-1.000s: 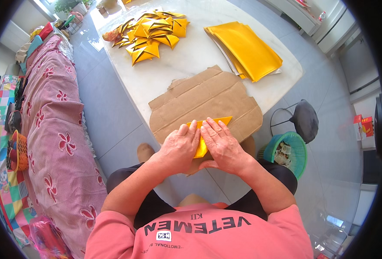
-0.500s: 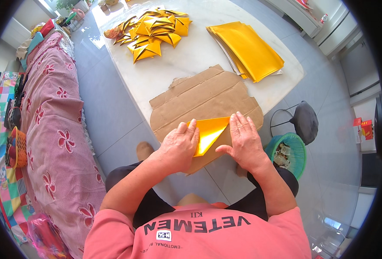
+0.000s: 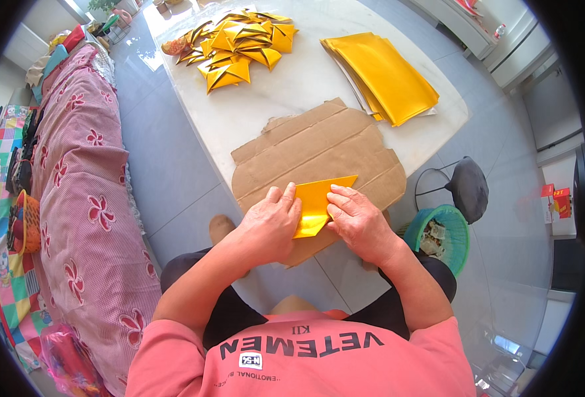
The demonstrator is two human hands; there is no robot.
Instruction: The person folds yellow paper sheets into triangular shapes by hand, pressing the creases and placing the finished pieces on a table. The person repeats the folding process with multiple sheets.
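A folded sheet of gold paper point(image 3: 315, 196) lies on the brown cardboard point(image 3: 292, 157), its upper right corner pointed and a lower flap partly raised and shiny. At its left side my left hand point(image 3: 271, 221) grips the paper, fingers bent and close together on that edge. My right hand point(image 3: 362, 225) has its fingers curled onto the right side of the sheet, pinching the folded edge by the flap. The part of the paper beneath my fingers is hidden.
On the white marble-look table point(image 3: 292, 73) are a heap of folded gold paper pieces point(image 3: 236, 43) and a stack of flat gold sheets point(image 3: 385, 79). A green bin point(image 3: 454, 241) and a dark round stool point(image 3: 468, 188) stand right. A pink flowered cover point(image 3: 87, 172) lies left.
My right hand has moved left and inward from the sheet's right corner. Its fingers have gone from stretched out to curled at the edge, and the lower flap has lifted.
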